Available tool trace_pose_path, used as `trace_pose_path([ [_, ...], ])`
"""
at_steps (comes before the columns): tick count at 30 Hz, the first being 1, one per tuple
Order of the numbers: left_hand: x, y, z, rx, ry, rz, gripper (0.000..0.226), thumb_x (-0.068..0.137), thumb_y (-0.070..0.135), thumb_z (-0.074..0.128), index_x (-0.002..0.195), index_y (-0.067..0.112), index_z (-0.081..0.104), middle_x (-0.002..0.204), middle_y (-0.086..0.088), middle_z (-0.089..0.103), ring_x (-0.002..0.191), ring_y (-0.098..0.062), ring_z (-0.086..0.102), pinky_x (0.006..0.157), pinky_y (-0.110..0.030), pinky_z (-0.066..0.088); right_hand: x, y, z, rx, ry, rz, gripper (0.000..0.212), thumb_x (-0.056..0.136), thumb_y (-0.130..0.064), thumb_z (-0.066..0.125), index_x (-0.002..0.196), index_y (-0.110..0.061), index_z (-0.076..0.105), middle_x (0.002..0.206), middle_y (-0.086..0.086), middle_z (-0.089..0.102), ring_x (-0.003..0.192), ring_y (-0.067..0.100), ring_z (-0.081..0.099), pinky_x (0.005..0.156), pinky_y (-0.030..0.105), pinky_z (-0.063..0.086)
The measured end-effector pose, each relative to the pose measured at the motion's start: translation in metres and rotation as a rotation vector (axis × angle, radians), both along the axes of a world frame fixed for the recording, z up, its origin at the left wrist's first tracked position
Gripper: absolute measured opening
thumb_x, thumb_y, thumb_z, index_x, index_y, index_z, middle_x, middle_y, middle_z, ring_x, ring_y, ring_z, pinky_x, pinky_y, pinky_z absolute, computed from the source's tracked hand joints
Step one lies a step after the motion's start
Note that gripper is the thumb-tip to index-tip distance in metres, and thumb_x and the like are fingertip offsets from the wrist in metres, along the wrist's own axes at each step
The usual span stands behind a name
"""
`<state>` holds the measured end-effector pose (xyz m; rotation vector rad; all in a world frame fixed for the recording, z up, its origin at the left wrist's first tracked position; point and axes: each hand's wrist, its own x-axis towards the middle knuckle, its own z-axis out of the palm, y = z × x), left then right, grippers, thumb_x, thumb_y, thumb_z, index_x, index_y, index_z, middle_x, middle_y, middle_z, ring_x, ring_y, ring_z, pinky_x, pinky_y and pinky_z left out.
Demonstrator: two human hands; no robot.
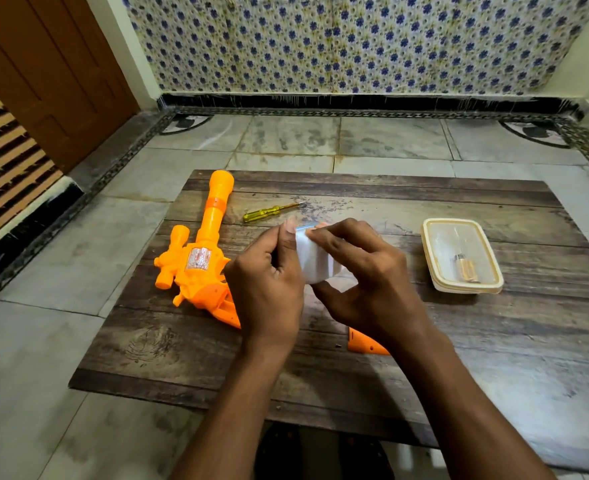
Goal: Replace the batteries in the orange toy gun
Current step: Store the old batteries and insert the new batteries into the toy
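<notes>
Both hands, left hand (267,278) and right hand (362,275), pinch a small white packet (315,261) just right of the orange plastic toy gun (199,258), probably tearing out fresh batteries.

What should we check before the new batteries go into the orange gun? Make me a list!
1. White packet held by both the left hand and right hand: ok.
2. Packet opened: cannot tell.
3. Orange toy gun lying within reach on the wooden board: ok.
4. Orange cover piece off the gun: ok.
5. Old batteries set aside in the plastic container: ok.
6. Screwdriver nearby: ok.
</notes>
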<state>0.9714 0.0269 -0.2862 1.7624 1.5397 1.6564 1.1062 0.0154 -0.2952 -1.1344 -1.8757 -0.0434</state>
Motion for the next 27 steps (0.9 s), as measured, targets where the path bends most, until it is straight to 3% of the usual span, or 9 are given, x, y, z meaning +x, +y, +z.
trace_pose_path([
  [4, -0.002, 0.000, 0.001, -0.047, -0.059, -0.036, 0.043, 0.103, 0.027, 0.056, 0.064, 0.010, 0.055, 0.051, 0.010, 0.041, 0.051, -0.007, 0.036, 0.047, -0.030, 0.032, 0.004, 0.001, 0.001, -0.011, 0.006, 0.027, 0.048, 0.071, -0.001, 0.085, 0.116, 0.002, 0.073, 0.104, 0.017, 0.069, 0.093, 0.034, 0.067, 0.074, 0.040, 0.055],
  [9, -0.001, 0.002, 0.001, -0.070, -0.115, -0.067, 0.045, 0.103, 0.024, 0.057, 0.061, 0.008, 0.054, 0.051, 0.006, 0.043, 0.051, -0.004, 0.036, 0.046, -0.030, 0.031, 0.007, 0.001, 0.003, 0.003, -0.036, 0.020, 0.048, 0.071, 0.000, 0.085, 0.117, 0.001, 0.073, 0.104, 0.015, 0.069, 0.093, 0.034, 0.067, 0.073, 0.041, 0.055],
  [14, -0.001, 0.003, 0.000, -0.099, -0.167, -0.076, 0.047, 0.102, 0.019, 0.059, 0.057, 0.011, 0.051, 0.049, 0.012, 0.041, 0.047, -0.002, 0.038, 0.046, -0.017, 0.029, 0.007, 0.001, 0.003, -0.001, -0.051, 0.028, 0.047, 0.071, 0.001, 0.083, 0.117, 0.001, 0.073, 0.103, 0.015, 0.069, 0.094, 0.035, 0.067, 0.073, 0.043, 0.055],
  [17, -0.011, 0.015, -0.005, -0.094, -0.201, -0.019, 0.050, 0.102, 0.023, 0.059, 0.053, 0.016, 0.052, 0.045, 0.008, 0.045, 0.046, -0.008, 0.035, 0.046, -0.030, 0.033, 0.009, -0.002, 0.006, 0.005, -0.038, 0.024, 0.049, 0.071, 0.000, 0.083, 0.119, 0.000, 0.072, 0.108, 0.015, 0.068, 0.098, 0.034, 0.067, 0.077, 0.042, 0.056],
  [19, -0.018, 0.020, -0.009, -0.077, -0.178, -0.008, 0.045, 0.101, 0.029, 0.059, 0.064, 0.005, 0.067, 0.054, -0.006, 0.060, 0.050, -0.023, 0.050, 0.049, -0.040, 0.043, 0.009, -0.006, 0.005, 0.005, -0.016, 0.015, 0.051, 0.071, -0.002, 0.084, 0.120, 0.001, 0.071, 0.110, 0.016, 0.067, 0.099, 0.030, 0.066, 0.079, 0.033, 0.056],
  [20, -0.018, 0.019, -0.009, -0.071, -0.152, -0.007, 0.040, 0.101, 0.030, 0.060, 0.074, 0.003, 0.073, 0.062, -0.007, 0.067, 0.055, -0.020, 0.058, 0.053, -0.038, 0.049, 0.009, -0.008, 0.005, -0.004, 0.007, 0.014, 0.052, 0.071, -0.003, 0.085, 0.121, 0.001, 0.070, 0.110, 0.016, 0.066, 0.098, 0.026, 0.065, 0.079, 0.026, 0.054],
  [22, -0.014, 0.014, -0.006, -0.056, -0.100, 0.032, 0.026, 0.100, 0.025, 0.062, 0.091, 0.007, 0.079, 0.078, 0.001, 0.075, 0.065, -0.005, 0.063, 0.060, -0.021, 0.050, 0.010, -0.008, 0.003, -0.034, 0.064, 0.017, 0.053, 0.070, -0.003, 0.085, 0.121, 0.002, 0.069, 0.109, 0.013, 0.064, 0.096, 0.016, 0.060, 0.079, 0.014, 0.046],
  [24, -0.010, 0.013, -0.007, -0.056, -0.094, 0.108, 0.022, 0.099, 0.020, 0.064, 0.093, 0.006, 0.079, 0.078, 0.007, 0.073, 0.065, -0.002, 0.059, 0.057, -0.015, 0.046, 0.013, -0.009, 0.002, -0.056, 0.119, 0.030, 0.054, 0.068, -0.002, 0.085, 0.119, 0.002, 0.068, 0.108, 0.011, 0.064, 0.095, 0.012, 0.057, 0.074, 0.018, 0.049],
  [27, -0.015, 0.024, -0.014, -0.116, -0.172, 0.188, 0.032, 0.099, 0.020, 0.063, 0.076, 0.000, 0.073, 0.061, -0.005, 0.068, 0.053, -0.010, 0.046, 0.051, -0.033, 0.043, 0.015, -0.015, 0.002, -0.088, 0.231, 0.022, 0.056, 0.064, 0.000, 0.085, 0.117, 0.003, 0.066, 0.108, 0.009, 0.061, 0.100, 0.014, 0.058, 0.067, 0.030, 0.058],
])
